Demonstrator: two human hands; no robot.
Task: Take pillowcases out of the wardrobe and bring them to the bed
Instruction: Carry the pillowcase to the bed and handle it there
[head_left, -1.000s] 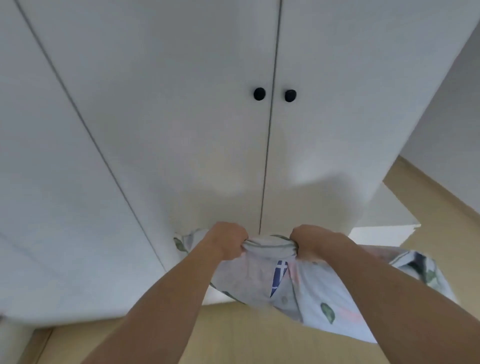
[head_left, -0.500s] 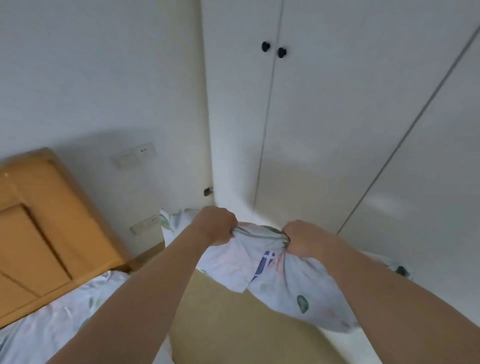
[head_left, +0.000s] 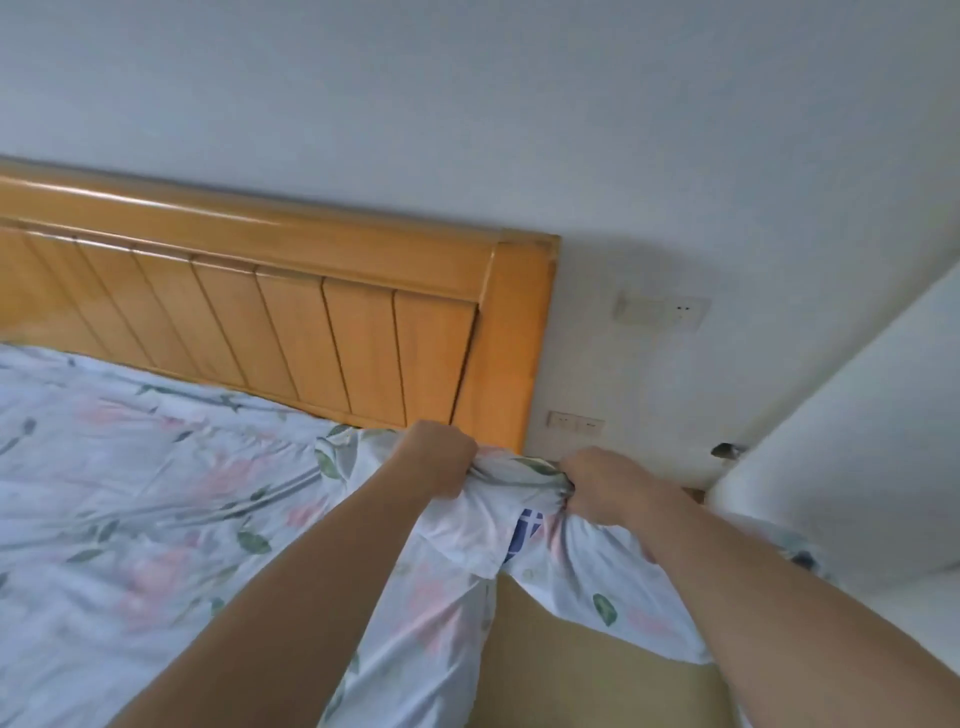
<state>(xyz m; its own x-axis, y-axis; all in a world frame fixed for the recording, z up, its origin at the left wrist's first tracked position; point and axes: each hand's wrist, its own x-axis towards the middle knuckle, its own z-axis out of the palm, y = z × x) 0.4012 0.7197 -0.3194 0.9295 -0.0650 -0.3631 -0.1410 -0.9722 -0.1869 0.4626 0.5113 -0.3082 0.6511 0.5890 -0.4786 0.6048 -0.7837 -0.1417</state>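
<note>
Both hands grip a bundle of white pillowcases (head_left: 582, 566) printed with green leaves and pink flowers, with a blue tag showing between the fists. My left hand (head_left: 441, 457) is clenched on the bundle's left end, and my right hand (head_left: 605, 486) on its right end. The cloth hangs down below my forearms, over the right edge of the bed (head_left: 130, 493), which carries a sheet of the same print. The white wardrobe (head_left: 857, 467) stands at the right edge of the view.
A wooden slatted headboard (head_left: 311, 322) stands against the white wall. Wall sockets and a switch plate (head_left: 660, 309) sit right of it. Tan floor (head_left: 582, 675) shows between the bed and the wardrobe.
The view has swung left from the shut wardrobe doors to the bed and headboard. Both hands keep the same hold on the pillowcases, which are now over the bed's edge.
</note>
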